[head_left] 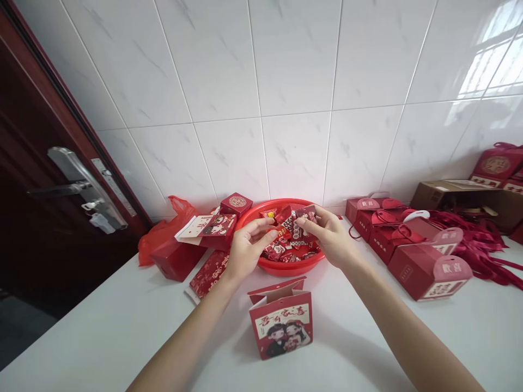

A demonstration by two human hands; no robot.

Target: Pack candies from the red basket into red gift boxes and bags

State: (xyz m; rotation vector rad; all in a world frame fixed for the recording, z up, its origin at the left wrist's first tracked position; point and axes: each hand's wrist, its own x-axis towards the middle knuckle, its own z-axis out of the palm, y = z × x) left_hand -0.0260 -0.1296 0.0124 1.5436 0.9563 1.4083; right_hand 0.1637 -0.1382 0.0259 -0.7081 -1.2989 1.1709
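Note:
A round red plastic basket (292,268) holds several wrapped candies (274,250) and stands against the tiled wall. Over its left side is my left hand (249,245), thumb and fingers closed near an orange-red wrapper; what lies between the fingertips is too small to make out. My right hand (327,234), over the basket's right side, pinches a dark red candy packet (306,220) between thumb and fingers. In front of the basket, between my forearms, an open-topped red paper box (281,326) with a cartoon couple on its front stands upright on the white table (351,348).
Red boxes and cards (212,226) and a red plastic bag (157,239) lie left of the basket. At right stand several red gift boxes (425,269), dark red ribbons (478,245) and an open cardboard box (453,198). A door (44,109) is at far left.

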